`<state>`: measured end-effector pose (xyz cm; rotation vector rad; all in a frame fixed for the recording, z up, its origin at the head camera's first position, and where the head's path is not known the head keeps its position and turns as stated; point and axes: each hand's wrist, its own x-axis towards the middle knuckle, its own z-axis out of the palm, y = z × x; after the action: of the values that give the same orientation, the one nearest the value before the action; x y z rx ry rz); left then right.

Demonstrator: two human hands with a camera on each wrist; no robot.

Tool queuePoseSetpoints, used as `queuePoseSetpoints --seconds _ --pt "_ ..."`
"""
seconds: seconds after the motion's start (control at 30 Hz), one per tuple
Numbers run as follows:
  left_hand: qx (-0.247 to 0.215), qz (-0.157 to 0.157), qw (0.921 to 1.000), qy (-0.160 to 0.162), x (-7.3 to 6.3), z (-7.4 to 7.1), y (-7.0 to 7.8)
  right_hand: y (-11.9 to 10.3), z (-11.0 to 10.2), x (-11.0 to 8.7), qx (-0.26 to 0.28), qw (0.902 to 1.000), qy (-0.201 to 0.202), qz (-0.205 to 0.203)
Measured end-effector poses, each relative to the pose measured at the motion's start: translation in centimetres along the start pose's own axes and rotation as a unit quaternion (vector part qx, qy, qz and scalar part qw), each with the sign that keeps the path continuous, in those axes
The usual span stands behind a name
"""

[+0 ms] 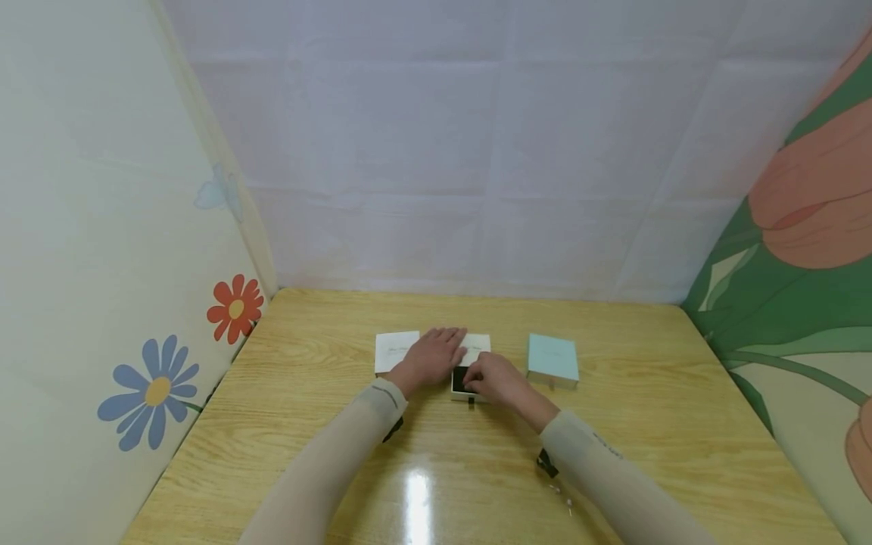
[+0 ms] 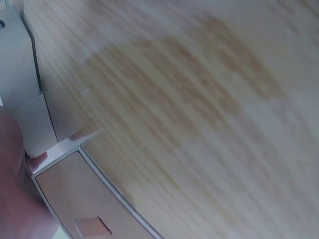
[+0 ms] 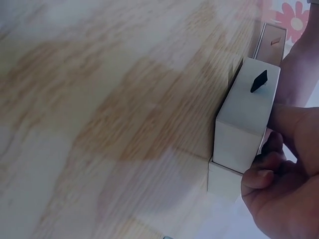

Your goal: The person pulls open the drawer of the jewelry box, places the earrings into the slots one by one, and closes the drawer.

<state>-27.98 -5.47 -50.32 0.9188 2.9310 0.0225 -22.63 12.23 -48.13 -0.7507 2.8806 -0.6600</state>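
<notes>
A small cream drawer-style box [image 1: 475,344] sits mid-table, its drawer [image 1: 458,395] pulled out toward me, showing a black inside and a dark pull tab. My left hand [image 1: 431,357] rests with extended fingers across the box's top, beside a white box [image 1: 393,348] on its left. My right hand [image 1: 496,378] reaches over the drawer from the right, fingertips dipping into the black inside. In the right wrist view, the outer fingers of that hand [image 3: 284,174] are curled beside the drawer wall [image 3: 246,107]. I cannot tell whether its hidden fingertips pinch anything.
A pale turquoise box [image 1: 552,359] stands to the right of my right hand. Near my right forearm lie small shiny pieces [image 1: 569,502] on the wooden table [image 1: 477,484]. A white cloth [image 1: 436,151] hangs behind the table, with flower-printed walls on both sides.
</notes>
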Motion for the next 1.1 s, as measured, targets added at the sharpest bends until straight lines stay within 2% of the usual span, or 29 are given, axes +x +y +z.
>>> queuePoseSetpoints --seconds 0.27,0.6,0.87,1.1 --pt "-0.002 -0.002 1.0 -0.002 0.03 0.0 -0.02 -0.18 0.19 -0.14 -0.023 0.9996 0.012 -0.005" --pt "0.001 -0.002 1.0 -0.002 0.14 0.14 -0.02 -0.09 0.35 0.04 -0.008 0.9998 0.016 -0.001" --pt "-0.005 -0.005 1.0 -0.006 0.17 0.23 -0.04 -0.24 0.2 -0.05 0.007 0.9998 0.011 0.014" --pt "-0.001 -0.005 1.0 -0.005 0.2 0.26 -0.08 -0.67 -0.12 -0.32 0.038 0.998 0.014 0.048"
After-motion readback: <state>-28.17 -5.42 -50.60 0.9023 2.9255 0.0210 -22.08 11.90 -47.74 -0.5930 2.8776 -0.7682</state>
